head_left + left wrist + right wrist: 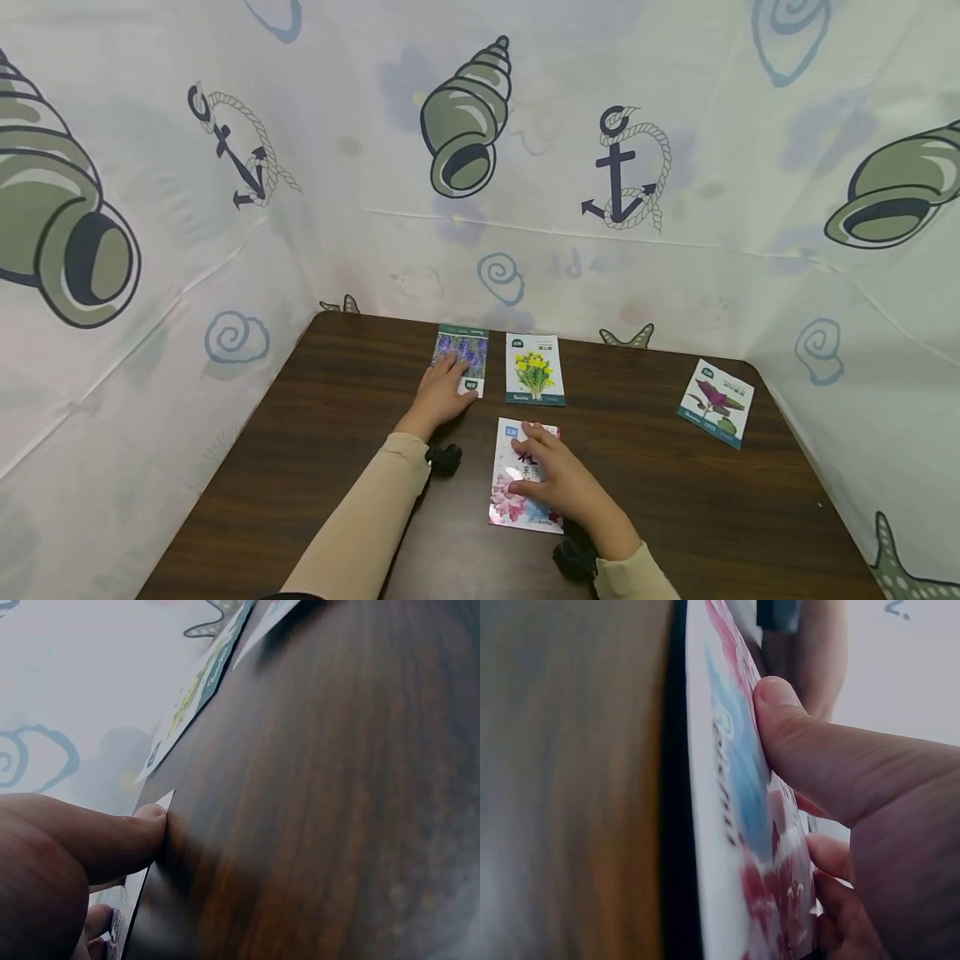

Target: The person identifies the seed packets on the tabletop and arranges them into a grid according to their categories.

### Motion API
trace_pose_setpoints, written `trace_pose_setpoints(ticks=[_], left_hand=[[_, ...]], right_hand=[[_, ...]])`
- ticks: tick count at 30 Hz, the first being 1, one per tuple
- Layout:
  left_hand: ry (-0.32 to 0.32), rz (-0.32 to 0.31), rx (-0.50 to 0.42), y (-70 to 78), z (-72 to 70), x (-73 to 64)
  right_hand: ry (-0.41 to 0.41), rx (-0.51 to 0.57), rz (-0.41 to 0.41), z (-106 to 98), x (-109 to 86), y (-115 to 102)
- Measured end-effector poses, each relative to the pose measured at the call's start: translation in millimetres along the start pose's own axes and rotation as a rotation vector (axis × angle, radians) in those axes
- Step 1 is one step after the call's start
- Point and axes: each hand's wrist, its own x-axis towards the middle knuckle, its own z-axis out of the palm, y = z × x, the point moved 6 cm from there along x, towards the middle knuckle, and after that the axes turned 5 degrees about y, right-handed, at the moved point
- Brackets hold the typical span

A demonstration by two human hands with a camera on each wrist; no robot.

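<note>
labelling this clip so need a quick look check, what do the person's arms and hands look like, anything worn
Both arms wear plain beige long sleeves: the left sleeve and the right sleeve. A small black device sits at the left wrist and another at the right. The left hand and right hand are ungloved.

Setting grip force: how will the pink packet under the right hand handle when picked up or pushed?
The pink packet is probably light and somewhat bendy: it looks thin edge-on. Its surface may be slippery, given the glossy highlights. Being flat, it should slide rather than roll.
</note>
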Motion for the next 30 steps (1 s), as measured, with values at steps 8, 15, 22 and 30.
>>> trace_pose_setpoints(ticks=[8, 15, 22, 30], left_hand=[[-0.027, -0.028, -0.052, -5.9, 6.7, 8.6], [-0.046, -0.029, -0.052, -7.4, 6.7, 8.8], [-0.044, -0.029, -0.059, -4.7, 5.1, 4.8], [-0.043, -0.031, -0.062, -9.2, 6.4, 7.2]], right_hand=[[-0.027, 0.004, -0.054, 14, 8.7, -23], [-0.054, 0.011, -0.091, 29, 16.6, -38], [-0.073, 0.023, -0.166, 44, 16.8, -55], [-0.163, 0.067, -0.22, 47, 17.5, -60]])
